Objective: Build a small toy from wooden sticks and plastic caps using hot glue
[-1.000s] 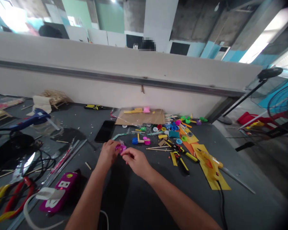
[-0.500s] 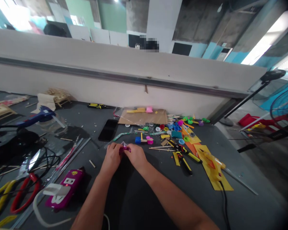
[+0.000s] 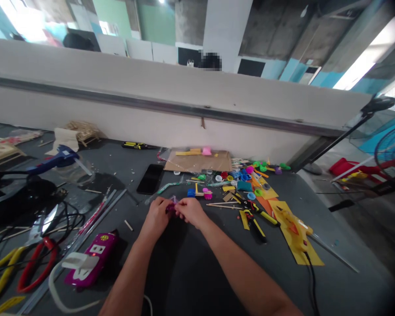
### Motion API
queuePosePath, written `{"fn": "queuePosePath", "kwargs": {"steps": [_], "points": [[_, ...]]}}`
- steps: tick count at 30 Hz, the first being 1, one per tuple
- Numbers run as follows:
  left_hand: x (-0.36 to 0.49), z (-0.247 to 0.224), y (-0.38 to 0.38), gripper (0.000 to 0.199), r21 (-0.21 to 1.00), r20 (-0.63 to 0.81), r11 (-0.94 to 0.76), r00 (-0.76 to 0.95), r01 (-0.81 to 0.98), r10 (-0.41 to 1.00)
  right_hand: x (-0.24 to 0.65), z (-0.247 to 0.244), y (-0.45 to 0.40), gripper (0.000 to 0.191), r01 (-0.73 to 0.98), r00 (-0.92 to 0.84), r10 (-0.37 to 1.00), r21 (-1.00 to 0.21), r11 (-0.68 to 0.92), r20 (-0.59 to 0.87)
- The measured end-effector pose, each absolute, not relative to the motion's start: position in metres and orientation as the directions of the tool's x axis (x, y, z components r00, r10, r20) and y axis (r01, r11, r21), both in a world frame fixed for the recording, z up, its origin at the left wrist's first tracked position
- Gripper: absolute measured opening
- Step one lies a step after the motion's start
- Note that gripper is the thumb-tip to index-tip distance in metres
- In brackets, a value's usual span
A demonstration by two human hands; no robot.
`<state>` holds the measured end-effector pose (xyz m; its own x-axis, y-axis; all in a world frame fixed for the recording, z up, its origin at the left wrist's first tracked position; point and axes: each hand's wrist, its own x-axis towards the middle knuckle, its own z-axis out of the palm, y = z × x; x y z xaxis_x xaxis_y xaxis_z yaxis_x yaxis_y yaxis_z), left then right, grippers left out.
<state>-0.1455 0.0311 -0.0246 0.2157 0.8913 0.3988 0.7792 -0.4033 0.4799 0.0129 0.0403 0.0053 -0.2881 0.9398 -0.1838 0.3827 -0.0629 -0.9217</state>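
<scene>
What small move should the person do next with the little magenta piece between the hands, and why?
Probably the right hand should ease back a little from the small magenta piece while the left hand holds it. Both hands close around the piece and hide most of it, and a bit of clear film sticks up, so a clearer view seems useful first.

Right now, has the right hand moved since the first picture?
Yes, the right hand has moved forward, and it now sits closer to the black smartphone.
</scene>
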Motion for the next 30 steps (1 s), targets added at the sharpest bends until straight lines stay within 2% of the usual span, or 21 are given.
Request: {"fn": "queuePosePath", "kwargs": {"steps": [3,5,7,9,12,17,20,23,25,27,30], "points": [[-0.143,-0.02,0.028,0.015,0.499,0.375,-0.371,0.191,0.783,0.907,0.034,0.013,0.036,0.021,0.213,-0.398,0.889,-0.965,-0.153,-0.228],[-0.141,-0.014,0.025,0.014,0.483,0.368,-0.37,0.199,0.794,0.908,0.046,0.019,0.031,0.021,-0.064,-0.484,0.839,-0.946,-0.318,-0.25],[-0.14,-0.009,0.024,0.015,0.442,0.371,-0.364,0.202,0.82,0.906,0.053,0.024,0.026,0.025,-0.334,-0.563,0.783,-0.795,-0.507,-0.264],[-0.14,-0.006,0.024,0.016,0.398,0.394,-0.327,0.162,0.857,0.905,0.054,0.027,0.021,0.028,-0.454,-0.598,0.751,-0.654,-0.605,-0.279],[-0.141,-0.004,0.029,0.021,0.374,0.426,-0.231,0.055,0.898,0.903,0.051,0.027,0.009,0.029,-0.483,-0.589,0.75,-0.613,-0.625,-0.301],[-0.135,0.005,0.029,0.033,0.402,0.469,-0.198,-0.015,0.894,0.883,0.055,0.02,-0.011,0.027,-0.39,-0.529,0.77,-0.703,-0.595,-0.358],[-0.115,0.019,0.018,0.033,0.519,0.462,-0.213,-0.061,0.828,0.885,0.066,0.018,-0.016,0.021,-0.358,-0.47,0.795,-0.74,-0.57,-0.385],[-0.08,0.032,-0.001,0.03,0.806,0.284,-0.213,-0.045,0.552,0.958,0.073,0.021,-0.016,0.013,-0.425,-0.295,0.885,-0.78,-0.459,-0.36],[-0.052,0.037,-0.013,0.03,0.967,0.091,-0.076,-0.052,0.243,0.994,0.071,0.026,-0.019,0.014,-0.447,-0.097,0.958,-0.849,-0.283,-0.269],[-0.028,0.039,-0.021,0.033,0.998,-0.038,0.035,-0.058,-0.057,0.998,0.065,0.03,-0.026,0.021,-0.336,0.098,0.989,-0.939,-0.071,-0.109],[-0.004,0.04,-0.021,0.038,0.863,-0.171,0.134,-0.031,-0.487,0.985,0.054,0.036,-0.043,0.034,-0.007,0.18,0.972,-0.988,0.154,0.15]]}}
